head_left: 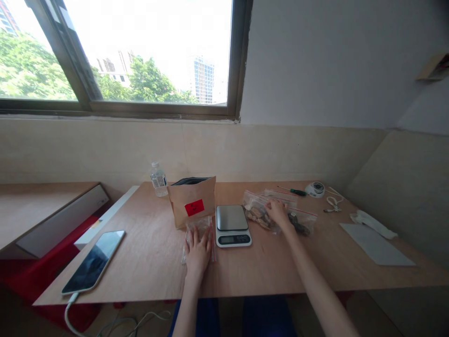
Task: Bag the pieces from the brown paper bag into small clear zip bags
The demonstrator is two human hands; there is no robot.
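My left hand (198,245) lies flat with its fingers spread on a clear zip bag (213,255), just in front of a brown paper bag (178,206) with a red label. My right hand (277,211) has its fingers curled at the top of a clear zip bag of brown dried pieces (257,217), seeming to pinch its plastic; the fingertips are partly hidden. Close to its right side lies another zip bag with dark contents (300,226). A white kitchen scale (232,219) with a bare steel plate stands between my hands.
A phone (94,262) on a charging cable lies at the left, and a water bottle (159,180) stands behind. Toward the back right are a green-handled screwdriver (298,192), a white dome camera (315,189) and its cable. A white sheet (375,244) lies at the right.
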